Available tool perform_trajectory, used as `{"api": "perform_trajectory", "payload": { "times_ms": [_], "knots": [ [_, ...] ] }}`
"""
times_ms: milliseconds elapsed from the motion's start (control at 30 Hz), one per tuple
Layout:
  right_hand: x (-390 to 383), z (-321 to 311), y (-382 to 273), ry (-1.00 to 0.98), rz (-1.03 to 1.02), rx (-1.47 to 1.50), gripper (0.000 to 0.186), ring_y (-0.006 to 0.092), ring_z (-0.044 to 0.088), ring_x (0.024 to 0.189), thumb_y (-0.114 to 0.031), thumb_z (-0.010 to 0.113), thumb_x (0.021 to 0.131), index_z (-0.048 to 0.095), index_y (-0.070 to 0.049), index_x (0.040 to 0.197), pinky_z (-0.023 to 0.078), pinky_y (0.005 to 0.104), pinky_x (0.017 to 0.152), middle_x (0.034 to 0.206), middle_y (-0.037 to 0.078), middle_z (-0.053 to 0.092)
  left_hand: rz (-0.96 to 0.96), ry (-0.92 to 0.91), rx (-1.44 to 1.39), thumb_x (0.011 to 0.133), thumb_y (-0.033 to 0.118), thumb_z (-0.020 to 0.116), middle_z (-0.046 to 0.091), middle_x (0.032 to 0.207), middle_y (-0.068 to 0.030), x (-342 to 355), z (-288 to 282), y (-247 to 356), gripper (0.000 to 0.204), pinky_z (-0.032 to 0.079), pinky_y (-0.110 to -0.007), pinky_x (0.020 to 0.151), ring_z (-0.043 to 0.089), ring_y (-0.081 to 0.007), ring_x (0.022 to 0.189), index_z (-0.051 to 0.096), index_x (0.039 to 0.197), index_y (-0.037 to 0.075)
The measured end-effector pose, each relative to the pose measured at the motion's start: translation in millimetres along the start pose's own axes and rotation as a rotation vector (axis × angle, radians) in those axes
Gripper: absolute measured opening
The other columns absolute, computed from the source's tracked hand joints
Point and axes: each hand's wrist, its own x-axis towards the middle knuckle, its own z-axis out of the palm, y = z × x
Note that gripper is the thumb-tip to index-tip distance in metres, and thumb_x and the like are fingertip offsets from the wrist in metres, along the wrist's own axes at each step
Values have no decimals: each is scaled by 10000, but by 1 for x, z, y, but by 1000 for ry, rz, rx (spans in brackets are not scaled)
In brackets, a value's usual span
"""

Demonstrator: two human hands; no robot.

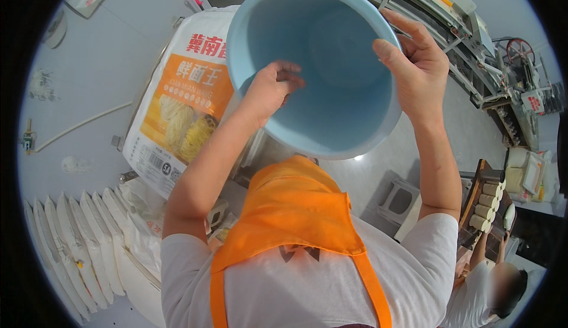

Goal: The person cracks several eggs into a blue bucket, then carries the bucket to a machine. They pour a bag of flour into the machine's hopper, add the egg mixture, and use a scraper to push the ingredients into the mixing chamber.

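Note:
A large light-blue plastic tub is held up in front of me, tipped so its hollow inside faces me. My right hand grips its right rim, thumb on the inner side and fingers around the outside. Over the tub's left side reaches my left hand, its fingers loosely curled and slightly blurred inside the opening. Nothing shows between those fingers. No contents can be made out in the tub.
On the left lies a big white and orange noodle-flour sack. Several stacked white sacks stand at lower left. Metal machinery runs along the upper right. A white plastic stool is on the floor. Another person works beside pale rolls.

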Motion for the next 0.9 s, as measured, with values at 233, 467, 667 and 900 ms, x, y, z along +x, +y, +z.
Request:
{"api": "perform_trajectory", "payload": {
  "times_ms": [233, 467, 667, 900],
  "knots": [
    [0, 3, 3, -17, -29, 1, 425, 20, 587, 698, -31, 740, 928, 671, -13, 1347, 453, 176, 651, 804, -8, 693, 219, 116, 419, 900, 37, 676, 740, 1024, -97, 5, 3, -13, 438, 535, -323, 752, 653, -163, 848, 632, 1336, 29],
    [1, 9, 1, -38, -56, 13, 426, 18, 581, 698, -49, 741, 937, 664, 2, 1352, 447, 175, 640, 794, -8, 686, 392, 120, 766, 836, 50, 693, 746, 1089, -145, 29, -1, -54, 561, 563, -378, 846, 688, -268, 880, 609, 1391, 43],
    [-4, 4, 3, -34, -27, 39, 424, 24, 606, 721, -31, 741, 928, 664, 6, 1344, 474, 177, 667, 822, 4, 707, 317, 43, 847, 856, 43, 645, 736, 1139, -185, 31, 7, -43, 547, 566, -446, 885, 716, -367, 993, 611, 1403, 57],
    [-12, -1, 8, 106, 25, 163, 437, 72, 664, 811, -22, 738, 932, 644, 26, 1356, 526, 213, 749, 936, 64, 754, 323, -1, 1090, 872, 27, 616, 715, 1202, -233, 31, -3, -13, 446, 561, -497, 923, 690, -436, 1066, 685, 1311, 61]
  ]
}}
